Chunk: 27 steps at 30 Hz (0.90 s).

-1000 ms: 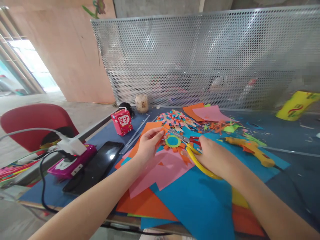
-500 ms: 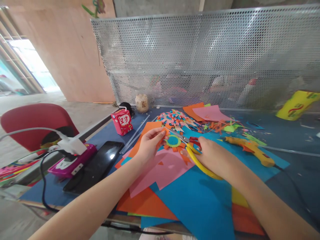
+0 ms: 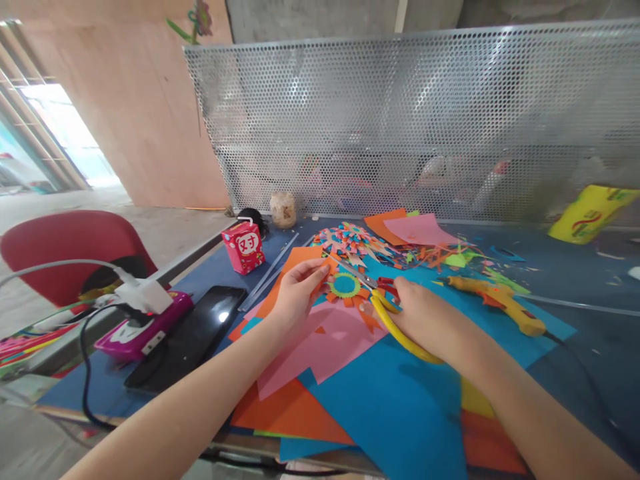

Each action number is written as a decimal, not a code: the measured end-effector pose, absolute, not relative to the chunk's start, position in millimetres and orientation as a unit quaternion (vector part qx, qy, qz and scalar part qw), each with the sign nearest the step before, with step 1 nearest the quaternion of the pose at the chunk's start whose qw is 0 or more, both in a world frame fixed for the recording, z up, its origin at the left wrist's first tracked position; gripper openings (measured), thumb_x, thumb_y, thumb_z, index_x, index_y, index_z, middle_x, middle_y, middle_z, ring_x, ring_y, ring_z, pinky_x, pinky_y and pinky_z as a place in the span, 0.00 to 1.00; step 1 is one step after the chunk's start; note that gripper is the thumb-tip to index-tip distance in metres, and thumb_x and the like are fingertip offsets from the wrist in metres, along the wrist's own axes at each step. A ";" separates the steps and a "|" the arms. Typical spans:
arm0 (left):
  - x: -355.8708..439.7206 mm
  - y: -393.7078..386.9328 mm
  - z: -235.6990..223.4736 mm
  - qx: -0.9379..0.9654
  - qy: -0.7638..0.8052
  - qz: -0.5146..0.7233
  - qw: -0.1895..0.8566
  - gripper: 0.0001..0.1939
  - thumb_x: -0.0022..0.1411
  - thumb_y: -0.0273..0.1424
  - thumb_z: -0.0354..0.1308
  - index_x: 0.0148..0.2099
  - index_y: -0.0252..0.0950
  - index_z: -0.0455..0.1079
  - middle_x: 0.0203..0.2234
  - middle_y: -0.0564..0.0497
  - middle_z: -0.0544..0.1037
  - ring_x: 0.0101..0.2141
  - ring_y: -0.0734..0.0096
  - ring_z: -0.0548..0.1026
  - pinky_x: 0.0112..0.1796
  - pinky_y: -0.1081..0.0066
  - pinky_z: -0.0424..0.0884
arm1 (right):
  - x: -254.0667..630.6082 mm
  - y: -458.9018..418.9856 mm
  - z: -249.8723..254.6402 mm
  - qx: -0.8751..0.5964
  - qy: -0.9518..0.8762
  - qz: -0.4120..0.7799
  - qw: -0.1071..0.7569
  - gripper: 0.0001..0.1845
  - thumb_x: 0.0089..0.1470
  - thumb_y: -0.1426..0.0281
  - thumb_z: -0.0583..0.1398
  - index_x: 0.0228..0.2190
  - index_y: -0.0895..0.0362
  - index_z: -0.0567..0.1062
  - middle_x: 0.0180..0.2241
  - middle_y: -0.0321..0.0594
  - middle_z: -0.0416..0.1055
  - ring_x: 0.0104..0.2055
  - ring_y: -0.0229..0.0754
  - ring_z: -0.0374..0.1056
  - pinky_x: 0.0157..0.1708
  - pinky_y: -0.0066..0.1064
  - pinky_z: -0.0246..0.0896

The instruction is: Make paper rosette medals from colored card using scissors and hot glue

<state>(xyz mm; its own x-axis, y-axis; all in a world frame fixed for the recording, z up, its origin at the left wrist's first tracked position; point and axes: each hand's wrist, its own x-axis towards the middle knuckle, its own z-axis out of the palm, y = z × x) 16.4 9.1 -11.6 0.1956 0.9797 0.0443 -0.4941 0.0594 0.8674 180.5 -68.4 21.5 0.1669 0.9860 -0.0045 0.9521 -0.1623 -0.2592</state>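
Observation:
My left hand (image 3: 299, 290) is closed, thumb against fingers, on a small piece of orange paper (image 3: 318, 289). Scissors (image 3: 407, 340) with a yellow and a red handle are gripped in my right hand (image 3: 425, 308). Their metal blades point left and away, toward my left fingertips. Just under the blades is a paper rosette (image 3: 345, 285) with a blue centre, a scalloped yellow-green ring and orange petals. Whether my left fingers also touch the rosette cannot be made out. Beneath both hands lie pink paper (image 3: 320, 347) and blue paper (image 3: 395, 400).
A yellow glue gun (image 3: 500, 300) with a cord lies to the right. Behind the hands are a heap of paper rosettes (image 3: 350, 241) and paper scraps (image 3: 443, 255). On the left stand a red drink carton (image 3: 243, 247), a phone (image 3: 193, 337) and a purple power strip (image 3: 143, 333).
Both hands and the scissors keep nearly the same pose over the rosette. The whole view has shifted very slightly.

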 end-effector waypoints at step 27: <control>17.2 10.1 -13.6 0.396 0.299 0.559 0.664 0.14 0.36 0.28 0.67 0.28 0.32 0.70 0.18 0.54 0.74 0.20 0.80 0.71 0.23 0.79 0.68 | 180.0 -69.0 21.6 -0.756 -0.640 0.102 0.095 0.25 0.45 0.48 0.50 0.30 0.58 0.64 0.30 0.47 0.70 0.29 0.47 0.68 0.22 0.29 0.52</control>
<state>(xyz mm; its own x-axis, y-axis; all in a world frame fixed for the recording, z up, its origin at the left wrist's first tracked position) 17.2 10.1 -13.6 0.1954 0.9796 0.0463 -0.5063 0.0603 0.8602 180.0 -69.0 21.6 0.1605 0.9865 -0.0330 0.9474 -0.1633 -0.2751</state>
